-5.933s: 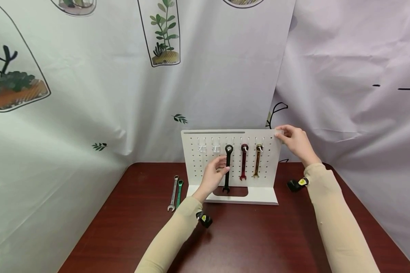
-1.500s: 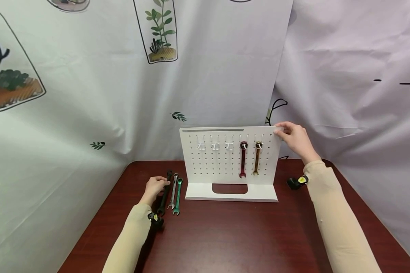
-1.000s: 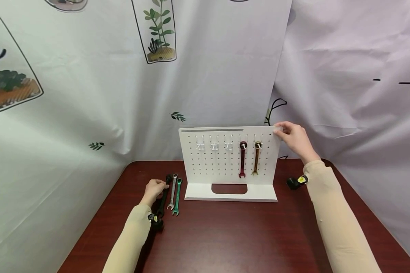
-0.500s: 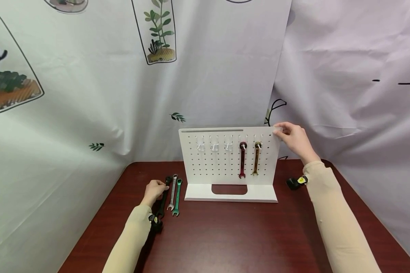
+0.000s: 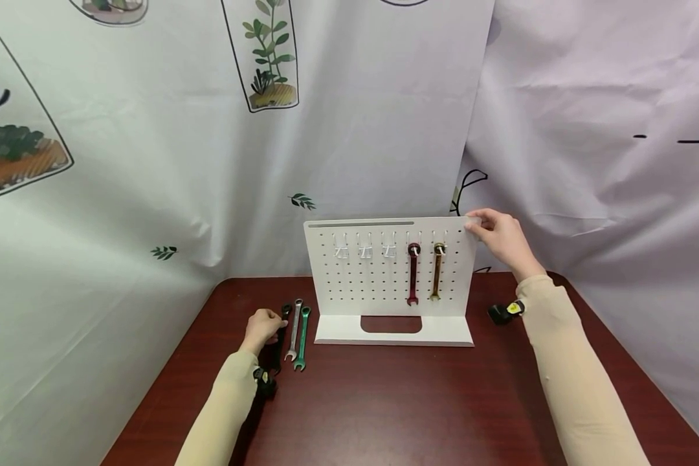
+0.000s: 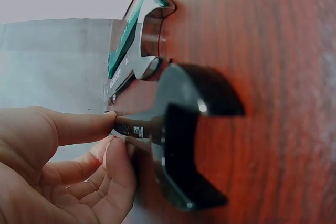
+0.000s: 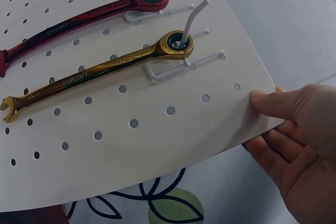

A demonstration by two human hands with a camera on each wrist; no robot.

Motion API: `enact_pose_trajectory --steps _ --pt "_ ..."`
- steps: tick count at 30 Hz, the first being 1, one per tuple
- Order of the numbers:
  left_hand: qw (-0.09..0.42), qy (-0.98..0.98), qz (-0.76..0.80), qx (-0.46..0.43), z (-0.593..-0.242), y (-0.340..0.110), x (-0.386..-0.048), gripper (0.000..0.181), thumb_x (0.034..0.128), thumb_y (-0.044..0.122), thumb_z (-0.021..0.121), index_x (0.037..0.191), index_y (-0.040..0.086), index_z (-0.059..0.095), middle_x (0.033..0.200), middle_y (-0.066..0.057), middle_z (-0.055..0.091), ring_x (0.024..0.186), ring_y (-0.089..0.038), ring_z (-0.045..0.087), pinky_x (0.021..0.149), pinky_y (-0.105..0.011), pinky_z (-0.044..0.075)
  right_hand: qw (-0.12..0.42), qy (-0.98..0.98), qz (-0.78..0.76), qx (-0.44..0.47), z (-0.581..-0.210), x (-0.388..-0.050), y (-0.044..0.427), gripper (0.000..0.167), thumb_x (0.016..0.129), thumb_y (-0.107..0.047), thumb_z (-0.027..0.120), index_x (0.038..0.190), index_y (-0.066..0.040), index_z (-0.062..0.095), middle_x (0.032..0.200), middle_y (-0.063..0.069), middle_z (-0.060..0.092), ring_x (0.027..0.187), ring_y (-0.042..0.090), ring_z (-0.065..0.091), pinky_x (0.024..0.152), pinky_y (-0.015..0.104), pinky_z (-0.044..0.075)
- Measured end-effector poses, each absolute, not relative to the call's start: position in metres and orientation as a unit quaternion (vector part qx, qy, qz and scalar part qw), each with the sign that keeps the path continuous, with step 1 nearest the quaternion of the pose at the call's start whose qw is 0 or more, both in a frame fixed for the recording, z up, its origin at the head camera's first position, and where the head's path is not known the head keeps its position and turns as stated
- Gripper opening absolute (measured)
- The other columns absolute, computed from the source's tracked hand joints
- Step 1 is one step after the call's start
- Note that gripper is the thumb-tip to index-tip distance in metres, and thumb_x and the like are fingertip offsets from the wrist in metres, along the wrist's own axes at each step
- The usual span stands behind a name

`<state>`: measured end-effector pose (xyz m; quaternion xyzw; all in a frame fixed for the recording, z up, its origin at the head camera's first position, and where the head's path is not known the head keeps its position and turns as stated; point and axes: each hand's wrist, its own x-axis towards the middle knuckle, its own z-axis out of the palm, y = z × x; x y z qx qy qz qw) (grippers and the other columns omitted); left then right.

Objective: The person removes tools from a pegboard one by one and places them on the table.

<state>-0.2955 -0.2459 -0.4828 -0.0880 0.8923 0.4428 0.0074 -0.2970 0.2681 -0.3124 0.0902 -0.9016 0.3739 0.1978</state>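
Observation:
My left hand (image 5: 262,330) pinches the black combination wrench (image 6: 178,129) by its shaft at the left of the table, thumb on one side and fingers on the other. Its open-end jaw looms large in the left wrist view, over the wood. Beside it lie a silver wrench (image 5: 294,330) and a green wrench (image 5: 303,340), roughly parallel. My right hand (image 5: 502,239) grips the upper right corner of the white pegboard (image 5: 355,285), thumb in front and fingers behind. A red wrench (image 5: 413,275) and a gold wrench (image 7: 100,72) hang on the pegboard's hooks.
To the left of the red wrench, several white hooks (image 5: 365,249) hold nothing. The pegboard stands on a white base (image 5: 443,331) on the dark red table (image 5: 384,401). A printed white curtain (image 5: 384,129) hangs behind.
The black wrench was hanging on the pegboard; my left hand has brought it left to the table beside the silver one. Over the last second it shifts only slightly. The right hand stays put.

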Motion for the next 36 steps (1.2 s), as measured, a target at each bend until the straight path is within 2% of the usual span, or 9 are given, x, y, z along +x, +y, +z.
enact_pose_trajectory --steps 6,10,17,21,27,36 --pt "0.013 0.889 0.450 -0.082 -0.484 -0.245 -0.300 0.019 0.0941 0.011 0.069 0.079 0.002 0.062 0.068 -0.009 0.058 0.055 -0.015 0.053 0.055 -0.030 0.055 0.203 -0.902 0.370 0.092 -0.310 -0.296 0.271 0.039 0.103 -0.034 0.061 0.128 -0.004 0.065 0.101 0.019 0.069 0.086 0.029 0.063 0.073 0.036 0.046" --pt "0.010 0.887 0.453 -0.086 -0.482 -0.244 -0.299 0.015 0.0938 0.010 0.069 0.084 0.000 0.064 0.076 -0.012 0.061 0.057 -0.016 0.054 0.056 -0.030 0.056 0.212 -0.903 0.362 0.094 -0.308 -0.298 0.271 0.038 0.102 -0.033 0.062 0.126 -0.004 0.066 0.097 0.017 0.069 0.081 0.026 0.060 0.069 0.032 0.044" --pt "0.010 0.885 0.456 -0.090 -0.479 -0.244 -0.299 0.013 0.0935 0.010 0.070 0.092 -0.002 0.065 0.085 -0.014 0.063 0.059 -0.016 0.054 0.057 -0.030 0.056 0.216 -0.902 0.363 0.091 -0.307 -0.300 0.271 0.037 0.101 -0.033 0.063 0.125 -0.004 0.067 0.099 0.019 0.069 0.082 0.030 0.062 0.069 0.033 0.044" --pt "0.011 0.884 0.458 -0.092 -0.479 -0.245 -0.300 0.013 0.0935 0.010 0.070 0.092 -0.002 0.066 0.086 -0.014 0.063 0.060 -0.016 0.055 0.057 -0.030 0.056 0.219 -0.902 0.360 0.091 -0.307 -0.301 0.270 0.036 0.101 -0.032 0.063 0.124 -0.004 0.067 0.095 0.017 0.069 0.079 0.026 0.059 0.067 0.030 0.043" --pt "0.019 0.869 0.485 -0.092 -0.481 -0.249 -0.295 0.018 0.0957 0.012 0.067 0.100 -0.005 0.066 0.093 -0.016 0.062 0.066 -0.019 0.056 0.062 -0.032 0.057 0.215 -0.902 0.363 0.091 -0.311 -0.301 0.270 0.035 0.101 -0.031 0.063 0.124 -0.005 0.067 0.089 0.015 0.066 0.074 0.022 0.054 0.064 0.028 0.041" --pt "0.021 0.845 0.527 -0.085 -0.482 -0.255 -0.280 0.025 0.0983 0.015 0.065 0.108 -0.007 0.063 0.097 -0.016 0.062 0.073 -0.021 0.059 0.067 -0.034 0.057 0.199 -0.902 0.370 0.094 -0.313 -0.299 0.268 0.039 0.103 -0.033 0.060 0.128 -0.004 0.065 0.098 0.017 0.068 0.085 0.029 0.060 0.072 0.035 0.045"
